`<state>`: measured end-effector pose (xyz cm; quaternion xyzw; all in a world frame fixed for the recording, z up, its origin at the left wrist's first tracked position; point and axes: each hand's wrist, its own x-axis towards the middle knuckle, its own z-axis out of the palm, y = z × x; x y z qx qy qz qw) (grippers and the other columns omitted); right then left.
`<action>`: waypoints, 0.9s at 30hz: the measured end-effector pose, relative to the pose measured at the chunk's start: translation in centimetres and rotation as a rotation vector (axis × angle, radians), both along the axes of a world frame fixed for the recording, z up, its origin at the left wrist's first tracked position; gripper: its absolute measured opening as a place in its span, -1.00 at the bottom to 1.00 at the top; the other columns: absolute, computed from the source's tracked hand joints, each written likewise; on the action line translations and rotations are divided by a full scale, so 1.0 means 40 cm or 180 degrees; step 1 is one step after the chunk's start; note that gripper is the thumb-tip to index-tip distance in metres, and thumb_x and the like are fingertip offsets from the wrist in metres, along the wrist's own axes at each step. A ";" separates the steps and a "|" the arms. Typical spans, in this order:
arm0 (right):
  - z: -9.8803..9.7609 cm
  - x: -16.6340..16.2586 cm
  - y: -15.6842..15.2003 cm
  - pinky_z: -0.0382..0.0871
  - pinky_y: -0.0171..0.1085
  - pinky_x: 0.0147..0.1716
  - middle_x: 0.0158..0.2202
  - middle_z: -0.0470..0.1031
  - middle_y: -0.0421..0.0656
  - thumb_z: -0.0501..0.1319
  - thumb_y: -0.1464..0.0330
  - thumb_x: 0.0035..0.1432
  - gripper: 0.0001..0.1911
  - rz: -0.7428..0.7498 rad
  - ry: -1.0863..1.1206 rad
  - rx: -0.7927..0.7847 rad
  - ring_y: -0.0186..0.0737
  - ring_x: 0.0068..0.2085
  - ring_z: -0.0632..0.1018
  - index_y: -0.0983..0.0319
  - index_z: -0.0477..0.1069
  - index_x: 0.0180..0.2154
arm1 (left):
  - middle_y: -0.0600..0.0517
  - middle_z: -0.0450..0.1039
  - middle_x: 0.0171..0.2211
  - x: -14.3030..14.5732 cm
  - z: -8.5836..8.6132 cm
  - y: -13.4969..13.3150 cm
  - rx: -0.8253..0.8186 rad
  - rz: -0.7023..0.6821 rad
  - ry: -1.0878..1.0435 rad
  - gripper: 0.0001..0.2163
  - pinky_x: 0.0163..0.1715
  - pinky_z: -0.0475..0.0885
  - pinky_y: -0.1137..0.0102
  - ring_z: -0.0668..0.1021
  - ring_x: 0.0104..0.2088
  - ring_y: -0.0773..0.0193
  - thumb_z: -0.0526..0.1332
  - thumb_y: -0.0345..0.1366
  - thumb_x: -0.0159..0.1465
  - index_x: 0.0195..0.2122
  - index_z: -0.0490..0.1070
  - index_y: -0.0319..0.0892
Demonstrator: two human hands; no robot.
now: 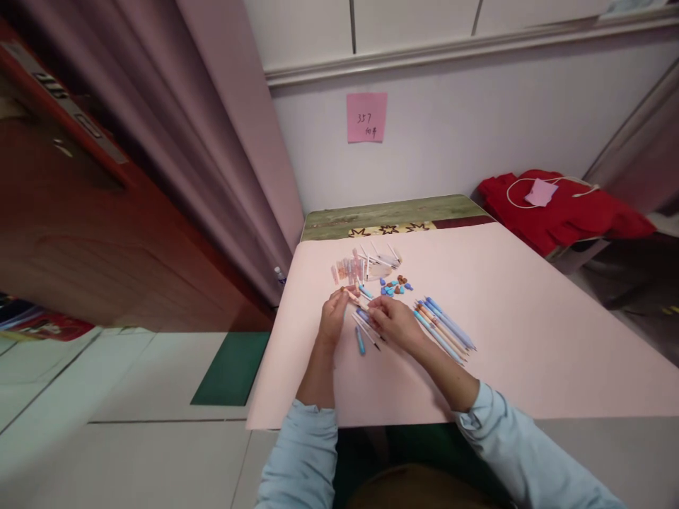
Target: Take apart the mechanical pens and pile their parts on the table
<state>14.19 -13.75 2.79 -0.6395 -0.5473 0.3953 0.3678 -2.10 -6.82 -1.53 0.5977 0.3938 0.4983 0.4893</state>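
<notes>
My left hand [333, 315] and my right hand [393, 322] meet over a pink table cover [530, 332], fingers closed on the two ends of a slim pen part [358, 300]. Under my right hand lie a few thin refills [365, 331] and a blue pen piece [360, 341]. To the right sits a row of several blue and orange pens [444, 328]. Behind the hands lie small blue and brown caps [395, 285], a cluster of clear pink barrels [350, 269] and loose white refills [378, 257].
A green patterned table end [392, 212] shows past the pink cover. Red cloth [562, 208] with a white cord lies on a box at the right. A pink sticky note [366, 117] hangs on the wall. Curtain and a wooden door stand at the left.
</notes>
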 end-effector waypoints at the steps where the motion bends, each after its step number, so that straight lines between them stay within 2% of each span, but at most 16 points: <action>1: -0.005 -0.016 0.009 0.31 -0.37 -0.43 -0.51 0.52 -0.25 0.11 0.29 0.18 -0.82 0.0054 0.0113 -0.0079 -0.30 -0.48 0.50 0.19 0.44 -0.26 | -0.10 0.52 -0.03 -0.001 0.002 -0.001 -0.0080 -0.0073 -0.0111 -0.69 0.18 0.24 0.17 0.48 0.07 0.06 0.17 -0.07 0.27 -0.26 0.59 -0.17; 4: -0.008 -0.041 0.026 0.28 -0.40 -0.54 -0.54 0.46 -0.25 0.11 0.29 0.19 -0.82 0.0156 0.0854 -0.0427 -0.35 -0.55 0.42 0.22 0.44 -0.31 | -0.10 0.57 -0.13 -0.007 0.004 -0.001 -0.0294 -0.0132 -0.0308 -0.73 0.15 0.27 0.16 0.51 0.02 0.04 0.25 -0.08 0.20 -0.30 0.59 -0.19; 8: 0.002 -0.045 0.041 0.26 -0.44 -0.60 -0.57 0.36 -0.27 0.10 0.33 0.23 -0.79 0.0227 0.2004 -0.1031 -0.43 -0.61 0.35 0.28 0.45 -0.35 | -0.09 0.58 -0.18 -0.015 0.006 0.001 -0.0455 -0.0043 -0.0331 -0.73 0.14 0.26 0.17 0.46 0.10 0.02 0.28 -0.08 0.17 -0.31 0.59 -0.18; 11: 0.012 -0.045 0.047 0.24 -0.48 -0.64 -0.59 0.34 -0.27 0.10 0.38 0.26 -0.77 0.0234 0.2389 -0.1346 -0.49 -0.64 0.32 0.32 0.46 -0.36 | -0.08 0.58 -0.14 -0.019 0.008 -0.002 -0.0576 -0.0086 -0.0356 -0.71 0.09 0.31 0.17 0.49 0.05 0.03 0.30 -0.07 0.16 -0.25 0.60 -0.17; 13: 0.017 -0.046 0.047 0.27 -0.49 -0.64 -0.56 0.39 -0.24 0.08 0.36 0.29 -0.75 0.0285 0.2505 -0.1517 -0.48 -0.63 0.38 0.33 0.47 -0.33 | -0.08 0.56 -0.10 -0.023 0.008 -0.003 -0.0652 -0.0140 -0.0379 -0.70 0.06 0.34 0.17 0.52 0.01 0.04 0.30 -0.07 0.15 -0.21 0.60 -0.17; 16: 0.022 -0.048 0.045 0.36 -0.45 -0.58 -0.50 0.49 -0.16 0.06 0.34 0.32 -0.72 0.0496 0.2528 -0.1659 -0.42 -0.56 0.48 0.33 0.48 -0.29 | -0.09 0.51 0.01 -0.031 0.005 -0.001 -0.0692 -0.0187 -0.0460 -0.74 0.04 0.36 0.20 0.52 0.01 0.05 0.32 -0.10 0.14 -0.27 0.61 -0.16; 19: 0.024 -0.052 0.045 0.38 -0.42 -0.56 -0.51 0.51 -0.14 0.05 0.34 0.32 -0.71 0.0620 0.2276 -0.1531 -0.38 -0.55 0.51 0.34 0.49 -0.30 | -0.10 0.48 0.06 -0.039 -0.001 0.005 -0.0742 -0.0138 -0.0551 -0.77 -0.02 0.39 0.23 0.53 -0.02 0.07 0.34 -0.12 0.11 -0.35 0.62 -0.18; 23: 0.016 -0.071 0.053 0.37 -0.42 -0.56 -0.55 0.50 -0.14 0.09 0.33 0.29 -0.73 0.0462 0.1668 -0.1166 -0.37 -0.56 0.52 0.34 0.47 -0.37 | -0.11 0.48 0.05 -0.042 -0.007 0.009 -0.0797 -0.0006 -0.0652 -0.76 -0.12 0.41 0.27 0.54 -0.07 0.08 0.36 -0.13 0.08 -0.36 0.61 -0.22; 27: -0.003 -0.094 0.059 0.37 -0.41 -0.55 -0.55 0.51 -0.17 0.08 0.36 0.26 -0.73 0.0300 0.1255 -0.0875 -0.36 -0.55 0.53 0.30 0.46 -0.41 | -0.13 0.49 0.02 -0.040 -0.010 0.009 -0.0822 0.0039 -0.0821 -0.76 -0.26 0.40 0.36 0.55 -0.19 0.17 0.36 -0.15 0.08 -0.38 0.61 -0.25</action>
